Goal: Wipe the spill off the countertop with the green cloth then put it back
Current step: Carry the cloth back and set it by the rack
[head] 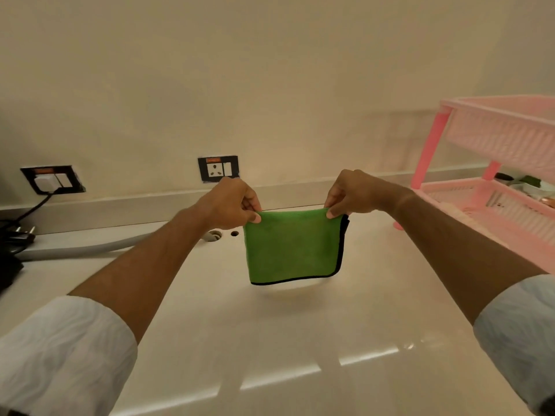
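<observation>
Holding the green cloth up by its two top corners, the left hand and the right hand each pinch an upper corner between thumb and fingertips, so the cloth hangs folded and flat above the middle of the desk, nearer its back edge than its front, and clear of the surface. A dark trim runs along its bottom and right edges, and a second layer shows behind at the right, so it looks doubled over. It drapes with no stiffness, which suggests a light, soft, plush fabric that will sag or unfold wherever it is not held; corner pinches suit folding, while a flat palm on top would suit wiping. No spill is plainly visible on the glossy desk, only light streaks near the front edge. A pink rack stands at the right back corner, and whether the cloth belongs there cannot be told.
</observation>
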### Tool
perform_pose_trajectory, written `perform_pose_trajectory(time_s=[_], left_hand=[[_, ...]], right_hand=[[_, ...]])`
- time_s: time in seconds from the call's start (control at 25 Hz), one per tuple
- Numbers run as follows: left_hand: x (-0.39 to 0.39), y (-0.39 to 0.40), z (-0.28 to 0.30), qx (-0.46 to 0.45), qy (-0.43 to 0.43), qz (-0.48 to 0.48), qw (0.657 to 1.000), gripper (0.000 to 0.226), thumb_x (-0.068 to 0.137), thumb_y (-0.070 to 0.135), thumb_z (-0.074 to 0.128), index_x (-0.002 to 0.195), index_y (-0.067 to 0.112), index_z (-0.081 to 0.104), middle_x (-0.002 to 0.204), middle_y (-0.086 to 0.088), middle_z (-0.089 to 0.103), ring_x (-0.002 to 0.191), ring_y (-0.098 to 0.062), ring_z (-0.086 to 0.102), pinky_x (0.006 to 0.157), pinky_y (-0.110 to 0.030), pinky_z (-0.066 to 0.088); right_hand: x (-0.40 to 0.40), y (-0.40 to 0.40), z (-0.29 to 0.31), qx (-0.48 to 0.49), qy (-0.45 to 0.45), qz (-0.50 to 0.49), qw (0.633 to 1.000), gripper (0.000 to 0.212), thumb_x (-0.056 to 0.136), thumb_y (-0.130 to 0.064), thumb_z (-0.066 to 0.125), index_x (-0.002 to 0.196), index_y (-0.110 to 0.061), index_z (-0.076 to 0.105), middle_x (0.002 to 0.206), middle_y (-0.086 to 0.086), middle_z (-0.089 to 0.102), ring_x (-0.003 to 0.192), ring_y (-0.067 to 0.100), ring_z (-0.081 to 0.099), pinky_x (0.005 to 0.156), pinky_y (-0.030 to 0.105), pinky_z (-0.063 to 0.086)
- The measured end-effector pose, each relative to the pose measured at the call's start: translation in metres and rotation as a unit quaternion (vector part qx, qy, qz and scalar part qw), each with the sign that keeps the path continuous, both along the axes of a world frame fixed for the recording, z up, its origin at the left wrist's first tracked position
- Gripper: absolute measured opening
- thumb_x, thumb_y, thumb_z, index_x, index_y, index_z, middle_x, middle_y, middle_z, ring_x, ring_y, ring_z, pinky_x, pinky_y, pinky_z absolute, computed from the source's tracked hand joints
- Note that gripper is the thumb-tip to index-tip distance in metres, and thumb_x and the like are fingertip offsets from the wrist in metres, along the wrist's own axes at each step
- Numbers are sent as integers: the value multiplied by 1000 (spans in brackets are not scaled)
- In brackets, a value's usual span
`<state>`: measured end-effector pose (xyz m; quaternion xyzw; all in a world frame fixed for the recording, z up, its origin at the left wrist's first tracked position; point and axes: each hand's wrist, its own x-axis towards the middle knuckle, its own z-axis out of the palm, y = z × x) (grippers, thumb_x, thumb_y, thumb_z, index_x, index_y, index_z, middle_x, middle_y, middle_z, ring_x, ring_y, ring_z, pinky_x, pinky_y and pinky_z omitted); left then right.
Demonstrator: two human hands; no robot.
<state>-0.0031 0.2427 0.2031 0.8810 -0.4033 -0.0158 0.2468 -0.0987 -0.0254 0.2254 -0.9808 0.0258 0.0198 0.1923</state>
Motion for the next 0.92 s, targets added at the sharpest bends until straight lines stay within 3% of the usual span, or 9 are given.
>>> perform_pose_trajectory(time_s=[0.2,0.4,0.68,0.92], left_hand=[[9,-67,5,-3,-22,15,1000,12,75,11,79,86,11,75,74,1,71,65,-3,65,60,-13,51],[22,-147,-1,6,-34,59,998,13,75,10,78,88,9,75,74,0,69,66,-7,63,62,-18,50],[56,-233,-23,21,-37,126,991,15,74,11,79,88,10,76,82,-5,72,71,-12,63,69,-24,52],[103,-274,-21,43,-69,135,987,15,73,10,79,87,9,76,85,-8,75,73,-14,63,77,-32,57]], right_hand=[[12,-65,2,5,-20,-12,1000,11,76,-14,81,87,-16,79,70,-9,72,56,3,65,57,16,52],[36,-141,-6,8,-34,-2,999,13,75,-10,81,86,-15,79,66,-12,69,49,-10,59,47,4,42],[85,-220,-23,4,-41,4,999,18,75,-9,82,93,-10,79,67,-12,65,65,-1,59,74,23,49],[128,-254,-35,5,-53,-8,999,21,74,-10,83,94,-9,79,78,0,71,72,11,62,78,27,52]])
